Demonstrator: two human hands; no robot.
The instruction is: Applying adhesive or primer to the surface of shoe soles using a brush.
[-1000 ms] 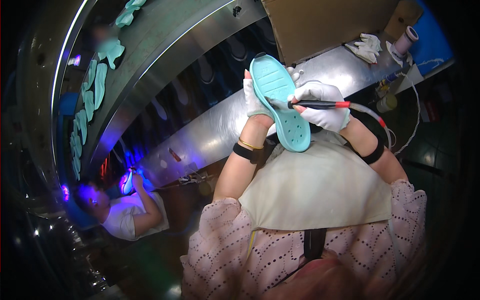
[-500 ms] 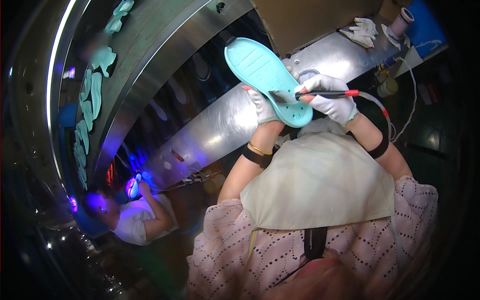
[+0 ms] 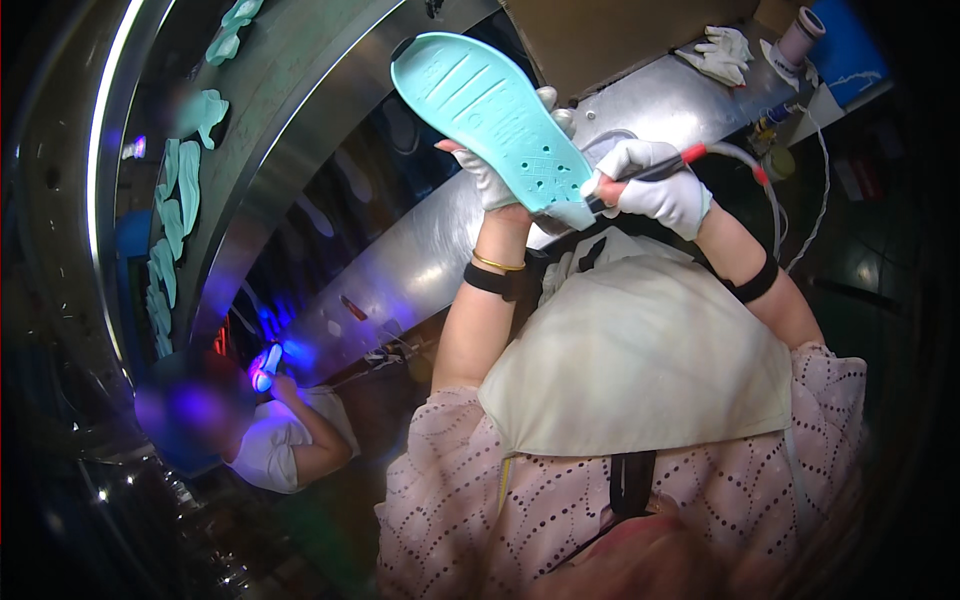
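Note:
A turquoise shoe sole (image 3: 490,100) with ridges and small holes is held up slantwise. Its far tip bears a dark patch. My left hand (image 3: 485,180), in a white fingertip-less glove, supports it from below, and gloved fingers show past its far edge. In my gloved right hand (image 3: 655,190) is a corded tool (image 3: 655,170) with a dark handle and red bands. The tool's flat blade (image 3: 570,213) lies at the near end of the sole, against its edge; whether it presses on the surface I cannot tell.
Below the sole runs a metal bench (image 3: 430,250). Gloves (image 3: 722,55) and a pink spool (image 3: 800,38) sit at the far right, near a cardboard sheet (image 3: 630,40). Turquoise pieces (image 3: 188,180) line a conveyor on the left. A co-worker (image 3: 290,435) sits lower left under violet light.
My left hand has raised the sole away from me and to the left. The tool's blade has gone from across the holed part to the sole's near end.

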